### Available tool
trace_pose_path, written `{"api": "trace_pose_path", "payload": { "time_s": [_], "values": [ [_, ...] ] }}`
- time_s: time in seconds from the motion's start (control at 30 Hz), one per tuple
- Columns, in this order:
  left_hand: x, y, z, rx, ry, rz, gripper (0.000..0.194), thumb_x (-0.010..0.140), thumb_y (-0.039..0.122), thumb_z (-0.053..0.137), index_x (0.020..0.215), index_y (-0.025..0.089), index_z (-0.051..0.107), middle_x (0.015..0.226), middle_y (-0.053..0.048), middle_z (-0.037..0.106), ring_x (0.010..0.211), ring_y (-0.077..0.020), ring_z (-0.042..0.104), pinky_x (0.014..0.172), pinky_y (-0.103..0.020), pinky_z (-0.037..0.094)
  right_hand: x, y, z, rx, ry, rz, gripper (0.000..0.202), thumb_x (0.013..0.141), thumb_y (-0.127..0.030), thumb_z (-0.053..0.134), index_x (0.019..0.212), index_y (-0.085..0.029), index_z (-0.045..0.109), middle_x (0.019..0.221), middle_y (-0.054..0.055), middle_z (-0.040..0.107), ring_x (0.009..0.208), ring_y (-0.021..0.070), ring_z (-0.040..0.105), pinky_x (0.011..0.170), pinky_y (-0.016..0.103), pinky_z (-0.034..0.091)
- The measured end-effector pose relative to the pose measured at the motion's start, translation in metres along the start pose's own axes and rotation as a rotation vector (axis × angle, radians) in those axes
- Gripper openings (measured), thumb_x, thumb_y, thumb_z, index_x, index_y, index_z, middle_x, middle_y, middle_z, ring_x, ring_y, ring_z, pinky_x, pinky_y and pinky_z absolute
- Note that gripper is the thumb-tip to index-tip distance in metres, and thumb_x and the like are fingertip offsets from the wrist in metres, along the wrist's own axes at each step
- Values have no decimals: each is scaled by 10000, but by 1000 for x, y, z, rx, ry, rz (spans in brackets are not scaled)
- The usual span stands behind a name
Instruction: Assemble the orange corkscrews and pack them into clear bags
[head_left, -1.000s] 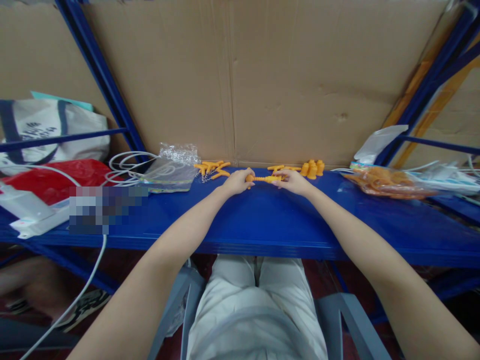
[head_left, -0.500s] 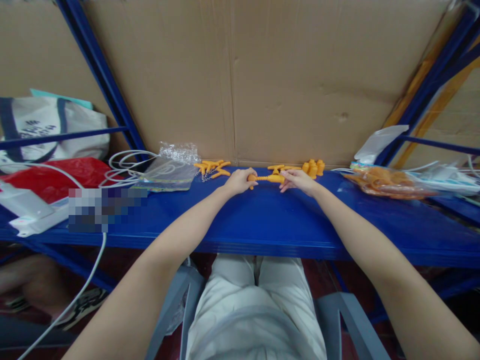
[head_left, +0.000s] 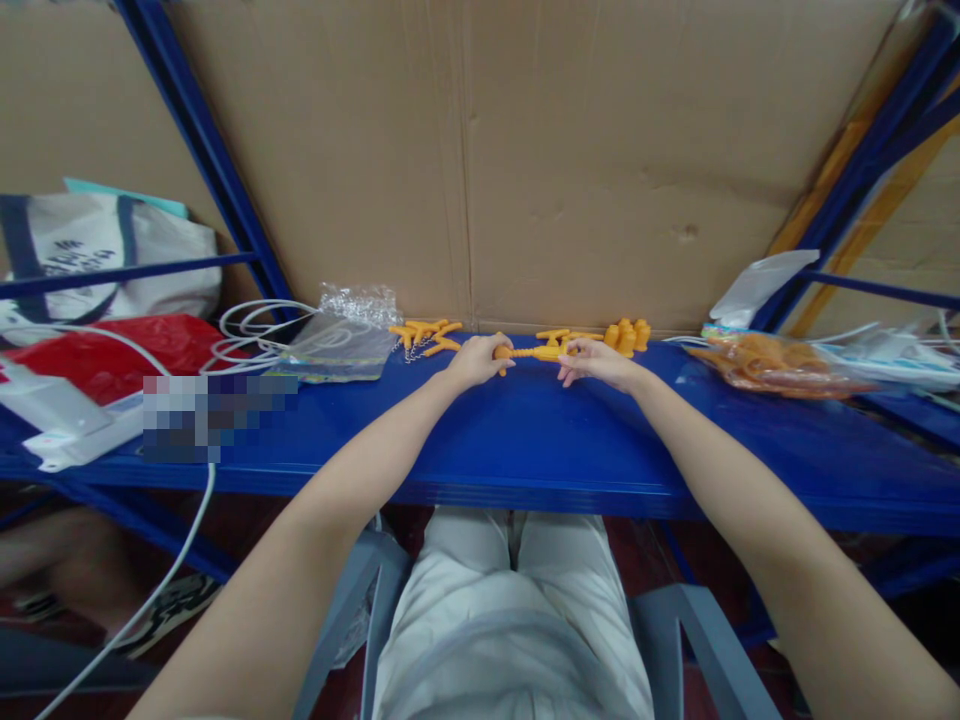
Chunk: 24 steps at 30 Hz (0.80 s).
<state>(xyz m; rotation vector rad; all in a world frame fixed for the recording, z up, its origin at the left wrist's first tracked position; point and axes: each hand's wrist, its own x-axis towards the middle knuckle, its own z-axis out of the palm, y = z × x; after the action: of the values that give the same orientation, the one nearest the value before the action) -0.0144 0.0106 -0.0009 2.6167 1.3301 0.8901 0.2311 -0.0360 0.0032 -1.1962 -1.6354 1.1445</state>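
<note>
Low over the blue shelf top, an orange-yellow plastic piece spans the gap between my hands, with a ridged, screw-like shaft on the left and a thicker body on the right. My left hand is closed round its rounded left end. At the other end my right hand pinches the thicker body, its lower fingers loosely curled. Just left of my left hand lie several orange-yellow stick-like parts with curly metal bits. Behind my right hand are more sticks and several upright bottle-shaped orange-yellow parts.
A cardboard wall closes off the back. On the left are a clear plastic bag, white cable loops, a red bag and a white power strip. On the right lies a bag of orange parts. Someone's leg shows at lower left.
Both hands stay almost in place on the orange-yellow piece. My right hand's fingers have shifted slightly on its thicker end.
</note>
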Motion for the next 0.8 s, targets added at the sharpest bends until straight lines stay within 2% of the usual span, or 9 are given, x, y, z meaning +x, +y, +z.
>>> {"api": "trace_pose_path", "payload": {
  "time_s": [0.07,0.13,0.23,0.33,0.47,0.63,0.73,0.8],
  "values": [
    [0,1,-1,-8,-1,13,207,794,172,723,996,194,689,798,-14,736,837,-195,689,790,-294,490,0,-2,1,12,-8,18,262,914,-403,648,814,-180,552,645,51,696,514,133,652,526,239,570],
    [0,1,-1,-12,0,28,210,795,172,722,1000,200,687,790,-8,735,832,-191,687,789,-291,489,0,-4,3,-12,10,63,399,948,-519,546,749,-174,564,568,57,663,425,111,593,414,196,491],
    [0,1,1,-18,1,37,216,791,176,727,1002,199,688,809,-12,739,847,-193,688,792,-289,486,1,-4,5,-83,42,128,565,920,-680,442,700,-178,578,475,42,599,309,81,466,284,181,325],
    [1,-1,3,-24,6,29,222,774,181,747,988,194,692,845,-21,745,845,-194,686,780,-287,484,2,-4,6,-118,49,154,638,891,-757,374,699,-184,581,449,27,567,277,66,394,257,184,237],
    [3,-4,5,-77,19,24,211,760,177,761,959,196,695,770,1,728,762,-175,675,735,-272,479,4,-4,4,-110,11,167,661,930,-732,273,717,-178,563,442,20,548,275,57,358,267,176,203],
    [4,-6,7,-149,33,39,193,756,181,766,933,204,692,688,25,708,688,-159,660,698,-258,472,3,-5,-1,-53,-25,195,653,977,-665,194,751,-177,565,478,22,552,292,61,354,281,177,221],
    [4,-6,8,-148,38,49,189,756,178,761,931,198,690,669,29,709,656,-148,653,667,-247,465,1,-6,-1,-39,-4,219,576,991,-629,259,811,-185,578,524,19,576,310,72,393,283,184,250],
    [4,-7,9,-141,51,66,187,756,180,757,929,198,690,660,32,709,637,-142,647,644,-240,457,-1,-7,-2,-17,8,197,419,986,-569,408,904,-199,587,630,21,643,372,88,493,312,185,335]
  ]
}}
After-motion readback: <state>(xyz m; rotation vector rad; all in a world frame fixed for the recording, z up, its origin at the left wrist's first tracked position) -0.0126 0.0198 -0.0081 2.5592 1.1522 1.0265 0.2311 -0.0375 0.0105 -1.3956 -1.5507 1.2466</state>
